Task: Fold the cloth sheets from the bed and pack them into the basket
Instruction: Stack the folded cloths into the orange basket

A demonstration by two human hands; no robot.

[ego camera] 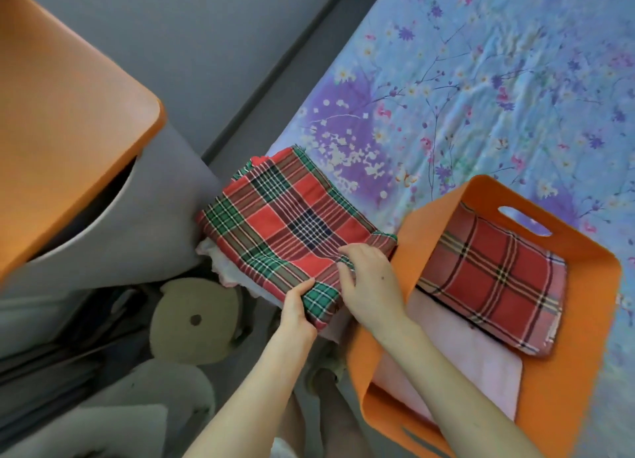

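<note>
- Bed (481, 79): carrying the basket (584, 306) at its near edge.
- Basket: already holding a folded red plaid over a pink sheet (464, 364).
- Plaid cloth (285, 223): lying folded just left of the basket.
- Left hand (297, 306) pinching its near corner; right hand (371, 282) gripping the edge beside the basket.
- Step looks like final fold or lift; next, carrying it over the basket wall.

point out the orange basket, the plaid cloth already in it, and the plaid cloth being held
orange basket (584, 337): head view, on its right wall.
plaid cloth in the basket (494, 282): head view, middle of its top face.
plaid cloth being held (288, 223): head view, centre of the folded top layer.
</note>
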